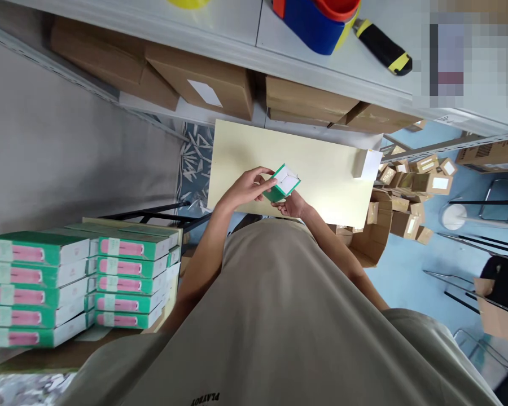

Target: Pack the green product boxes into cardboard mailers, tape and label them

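Over the pale yellow table (241,152) I hold a small green-and-white cardboard box (274,194) at a tilt. Its white end faces up towards me; it looks open, with seams showing inside. My left hand (250,186) grips the box from the left, thumb on the near side and fingers along the far edge. From below and to the right, my right hand (295,204) holds it with curled fingers, partly hidden by the box. A white box (368,164) stands at the table's right end.
Stacks of green boxes with pink pictures (125,270) stand at left. A shelf (232,22) above the table carries a tape dispenser (322,28) and a yellow-black utility knife (383,48). Brown cartons (203,79) sit beneath it. Small cartons (432,183) lie on the floor at right.
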### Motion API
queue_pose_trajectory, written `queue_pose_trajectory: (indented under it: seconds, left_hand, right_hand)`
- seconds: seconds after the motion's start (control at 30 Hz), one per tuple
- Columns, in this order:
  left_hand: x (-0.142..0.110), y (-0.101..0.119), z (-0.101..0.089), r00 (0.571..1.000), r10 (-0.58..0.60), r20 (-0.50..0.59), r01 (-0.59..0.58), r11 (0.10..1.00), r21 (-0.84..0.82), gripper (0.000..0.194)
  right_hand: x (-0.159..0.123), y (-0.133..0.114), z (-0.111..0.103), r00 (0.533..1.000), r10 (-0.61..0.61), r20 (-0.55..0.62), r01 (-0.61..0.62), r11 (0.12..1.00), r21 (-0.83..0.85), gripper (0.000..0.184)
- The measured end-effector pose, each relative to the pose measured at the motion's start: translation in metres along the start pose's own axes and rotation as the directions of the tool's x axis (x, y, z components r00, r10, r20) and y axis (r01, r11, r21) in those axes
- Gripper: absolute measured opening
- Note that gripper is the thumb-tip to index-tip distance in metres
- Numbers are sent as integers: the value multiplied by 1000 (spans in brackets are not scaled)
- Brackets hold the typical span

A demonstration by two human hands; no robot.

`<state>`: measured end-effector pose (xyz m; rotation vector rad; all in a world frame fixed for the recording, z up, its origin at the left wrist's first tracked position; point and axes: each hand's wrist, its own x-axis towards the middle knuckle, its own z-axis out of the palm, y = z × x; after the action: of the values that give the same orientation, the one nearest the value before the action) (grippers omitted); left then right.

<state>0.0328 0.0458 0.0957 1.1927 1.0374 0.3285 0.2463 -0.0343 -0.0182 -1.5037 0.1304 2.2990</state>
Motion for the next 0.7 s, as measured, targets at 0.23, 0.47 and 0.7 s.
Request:
queue_pose_trajectory:
  seconds: [0.23,0.47,0.7]
  left_hand:
    - [-5,-72,-27,991,-76,-115,53,981,-187,44]
    - [-9,-153,-52,791,-528,-309,252,741,-622,38]
    - [14,-169,-78,769,-548,-330,54,570,-820,58]
  right_hand:
    - [13,11,6,949,-207,-239,255,948,190,50]
    - [60,-24,53,823,-488,-290,466,873,-147,63]
    - [143,-114,150,827,-536,-169,413,784,-463,64]
